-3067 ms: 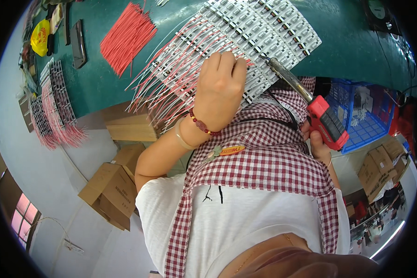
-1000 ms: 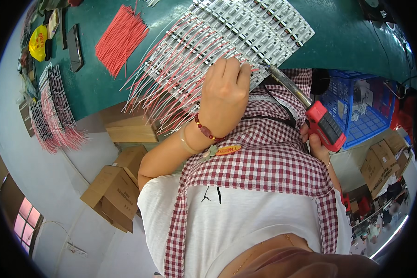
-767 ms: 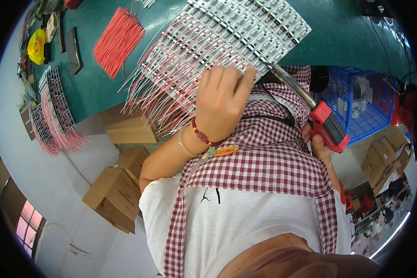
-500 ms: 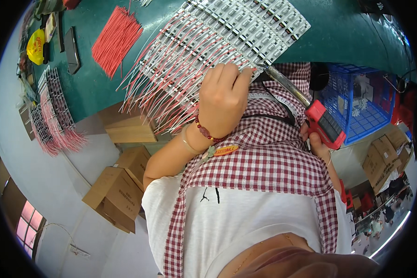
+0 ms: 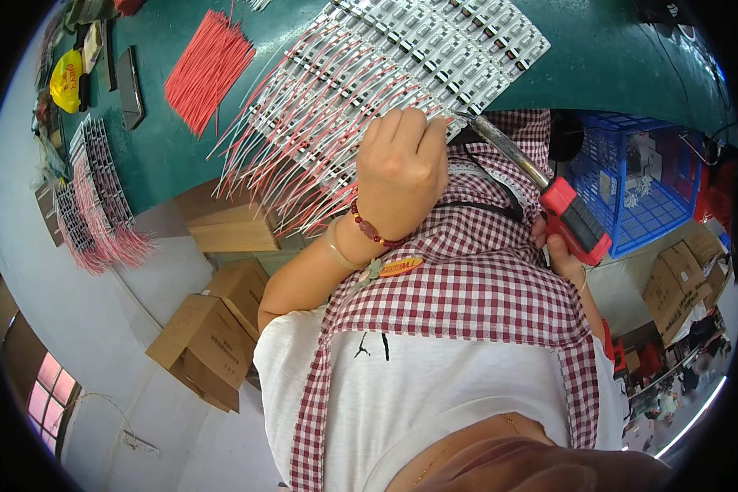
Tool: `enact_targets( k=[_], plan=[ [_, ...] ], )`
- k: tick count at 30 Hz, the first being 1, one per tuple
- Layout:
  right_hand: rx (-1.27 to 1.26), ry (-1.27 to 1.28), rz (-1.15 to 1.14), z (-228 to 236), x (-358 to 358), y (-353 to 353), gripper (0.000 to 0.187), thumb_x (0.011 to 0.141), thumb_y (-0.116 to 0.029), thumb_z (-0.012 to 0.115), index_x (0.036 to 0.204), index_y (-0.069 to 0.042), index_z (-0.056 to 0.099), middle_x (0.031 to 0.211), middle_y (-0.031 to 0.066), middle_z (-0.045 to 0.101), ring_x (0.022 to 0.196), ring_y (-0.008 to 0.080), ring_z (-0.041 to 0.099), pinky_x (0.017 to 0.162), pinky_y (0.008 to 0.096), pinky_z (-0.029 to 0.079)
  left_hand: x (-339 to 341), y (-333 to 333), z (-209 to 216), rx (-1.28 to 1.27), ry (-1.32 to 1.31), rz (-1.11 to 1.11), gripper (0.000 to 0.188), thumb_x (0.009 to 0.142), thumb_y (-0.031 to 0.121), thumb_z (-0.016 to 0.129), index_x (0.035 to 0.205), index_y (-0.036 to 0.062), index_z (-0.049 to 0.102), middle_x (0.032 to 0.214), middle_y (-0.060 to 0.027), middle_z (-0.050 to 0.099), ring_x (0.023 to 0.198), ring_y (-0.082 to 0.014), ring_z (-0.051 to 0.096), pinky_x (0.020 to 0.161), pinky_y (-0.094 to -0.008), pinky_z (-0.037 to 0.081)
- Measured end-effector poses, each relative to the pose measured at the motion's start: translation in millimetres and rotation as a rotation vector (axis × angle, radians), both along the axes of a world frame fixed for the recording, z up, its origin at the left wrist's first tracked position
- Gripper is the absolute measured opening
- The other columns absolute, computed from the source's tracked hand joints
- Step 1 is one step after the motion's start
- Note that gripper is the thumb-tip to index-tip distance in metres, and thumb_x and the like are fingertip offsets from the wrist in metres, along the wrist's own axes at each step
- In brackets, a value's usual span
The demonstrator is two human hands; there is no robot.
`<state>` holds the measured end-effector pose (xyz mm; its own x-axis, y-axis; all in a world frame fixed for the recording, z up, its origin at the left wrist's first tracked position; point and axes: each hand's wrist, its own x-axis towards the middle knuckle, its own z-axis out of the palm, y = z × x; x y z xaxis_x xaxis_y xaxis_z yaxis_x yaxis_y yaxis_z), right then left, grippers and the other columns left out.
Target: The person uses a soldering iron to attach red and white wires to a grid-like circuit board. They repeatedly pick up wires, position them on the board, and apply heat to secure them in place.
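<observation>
A grey sheet of joined circuit boards (image 5: 435,57) lies on the table at the front edge, with rows of small parts and many red and white wires (image 5: 283,176) fanning out to the left. My left hand (image 5: 402,164) is closed in a pinch over the sheet's near edge; a red wire end (image 5: 449,121) shows at its fingertips, the rest hidden by the fingers. My right hand (image 5: 559,252) grips a soldering iron (image 5: 578,220) by its red and black handle. The iron's tip meets the near right edge of the sheet, close to my left fingertips.
Left on the green table (image 5: 160,168) are a red wire bundle (image 5: 209,70), a dark phone (image 5: 129,88), a yellow object (image 5: 66,82) and more wired boards (image 5: 102,180). A blue plastic crate (image 5: 640,184) stands at right. Cardboard boxes (image 5: 209,336) sit below left.
My left hand has shifted very slightly to the right, still pinched at the sheet's edge. The soldering iron's tip stays at nearly the same spot.
</observation>
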<state>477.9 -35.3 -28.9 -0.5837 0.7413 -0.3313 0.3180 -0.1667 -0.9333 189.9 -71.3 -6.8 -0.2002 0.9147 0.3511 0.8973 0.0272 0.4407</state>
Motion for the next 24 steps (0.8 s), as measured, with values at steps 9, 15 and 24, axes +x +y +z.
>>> enact_targets(
  k=[9,15,24],
  plan=[
    [0.074,0.035,0.012,6.3,-8.7,5.3,0.04,0.083,-0.042,0.067,0.081,-0.002,0.065,0.07,0.0047,0.062,0.063,0.0168,0.059,0.06,0.0291,0.047,1.8,-2.1,2.8,-0.054,0.017,0.017,0.014,0.073,-0.002,0.068,0.086,0.0031,0.066,0.072,-0.0064,0.048,0.067,-0.0228,0.051,0.059,-0.0344,0.043],
    [0.093,0.056,0.002,5.9,-9.1,5.7,0.039,0.083,-0.041,0.067,0.08,-0.003,0.065,0.069,0.0045,0.062,0.063,0.0167,0.059,0.059,0.0292,0.046,0.4,-4.7,3.7,-0.068,-0.013,0.002,0.017,0.074,-0.003,0.066,0.089,0.004,0.066,0.072,-0.0068,0.047,0.068,-0.0228,0.05,0.059,-0.0339,0.043],
    [0.12,0.007,-0.02,3.2,-10.1,3.2,0.04,0.082,-0.043,0.067,0.08,-0.003,0.065,0.07,0.0046,0.062,0.062,0.0177,0.059,0.059,0.0295,0.046,1.7,-3.7,-1.1,-0.053,0.059,-0.022,0.022,0.072,-0.004,0.065,0.093,0.0012,0.064,0.077,-0.0087,0.048,0.07,-0.0243,0.05,0.061,-0.0348,0.044]
  ],
)
